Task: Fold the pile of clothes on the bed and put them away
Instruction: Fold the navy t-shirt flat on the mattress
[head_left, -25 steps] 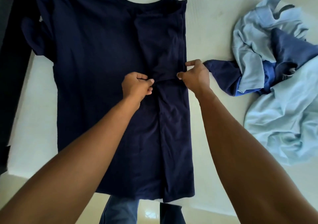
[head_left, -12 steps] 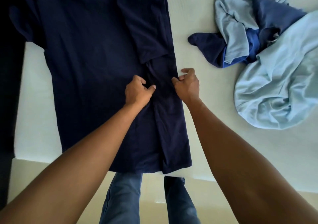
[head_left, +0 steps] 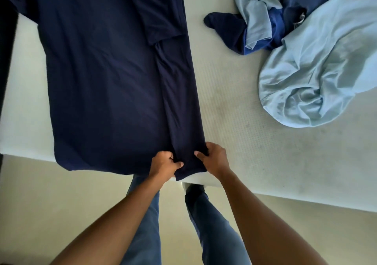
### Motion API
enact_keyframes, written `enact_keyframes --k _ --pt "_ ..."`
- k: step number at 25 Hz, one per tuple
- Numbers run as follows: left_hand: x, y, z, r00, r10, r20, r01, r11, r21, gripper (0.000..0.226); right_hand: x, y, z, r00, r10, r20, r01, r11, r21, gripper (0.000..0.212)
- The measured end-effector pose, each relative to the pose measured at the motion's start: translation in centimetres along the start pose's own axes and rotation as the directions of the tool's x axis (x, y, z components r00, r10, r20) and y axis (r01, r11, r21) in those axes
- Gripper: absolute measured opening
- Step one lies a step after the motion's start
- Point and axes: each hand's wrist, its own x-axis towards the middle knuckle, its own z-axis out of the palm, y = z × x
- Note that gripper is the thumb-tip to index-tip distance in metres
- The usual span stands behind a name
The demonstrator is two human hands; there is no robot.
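A navy T-shirt (head_left: 106, 81) lies spread flat on the left part of a pale mattress (head_left: 234, 112). Its hem is at the near edge and hangs slightly over it. The shirt's right side is folded inward as a long strip running from far to near, and the right sleeve (head_left: 163, 20) is laid over that strip at the far end.

Both hands work at the near end of the strip, just above the hem. The left hand (head_left: 164, 166) is on the strip's left edge, its fingers curled and its thumb pressed down over a small bunch of cloth, so it pinches the fabric. The right hand (head_left: 215, 159) is on the strip's right edge, where its fingers wrap round the folded edge and its thumb lies on top, pointing left. Only the width of the strip separates the two hands.

The pile of clothes (head_left: 285, 40) sits on the far right of the mattress, well apart from the shirt. It holds a large crumpled light blue garment (head_left: 326, 71), a smaller light blue piece (head_left: 255, 14) and a dark navy garment (head_left: 226, 28) that shows a patch of brighter blue.

Below the near edge of the mattress stand the person's legs in blue jeans (head_left: 214, 224) on a cream floor (head_left: 61, 213). A dark band (head_left: 7, 50) runs along the far left — I cannot tell what it is.
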Motion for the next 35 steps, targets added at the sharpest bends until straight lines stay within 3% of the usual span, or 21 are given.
enact_keyframes --k 4,7,9,17,25,30,32,35 --pt "-2.0 -1.2 0.9 0.995 -0.086 0.053 0.087 0.996 -0.026 0.039 -3.0 3.0 0.4 0.988 0.149 0.051 -0.156 0.969 0.190 0.019" --pt "-3.2 -0.8 -0.9 0.994 -0.074 0.086 0.048 0.962 0.269 0.029 -4.1 2.0 -1.1 0.997 0.079 -0.020 -0.082 0.980 -0.179 0.034" --pt "-4.0 -0.1 -3.0 0.999 -0.009 0.051 -0.015 0.896 0.445 0.028 -4.5 0.1 -2.6 0.999 -0.007 -0.037 -0.004 0.955 -0.298 0.044" --pt "-5.9 2.2 -15.1 0.957 0.176 -0.229 -0.068 0.908 0.414 0.031 -2.6 -12.5 -6.3 0.958 -0.285 0.028 0.275 0.890 -0.365 0.031" --pt "1.7 0.7 -29.0 0.859 0.141 -0.492 -0.107 0.990 0.096 0.010 6.1 -26.1 0.1 0.920 -0.388 0.058 0.382 0.854 -0.354 0.023" --pt "9.4 7.0 -41.2 0.820 0.003 -0.572 -0.102 0.985 -0.141 0.047 11.8 -35.8 3.6 0.922 -0.386 -0.005 0.373 0.894 -0.248 0.035" --pt "13.1 10.0 -45.8 0.832 -0.056 -0.552 -0.144 0.939 -0.312 0.056 13.1 -38.9 4.6 0.929 -0.369 -0.028 0.353 0.906 -0.234 0.037" --pt "16.8 13.8 -49.0 0.878 -0.098 -0.469 -0.239 0.759 -0.605 0.041 14.0 -40.4 5.2 0.949 -0.311 -0.047 0.293 0.929 -0.226 0.033"
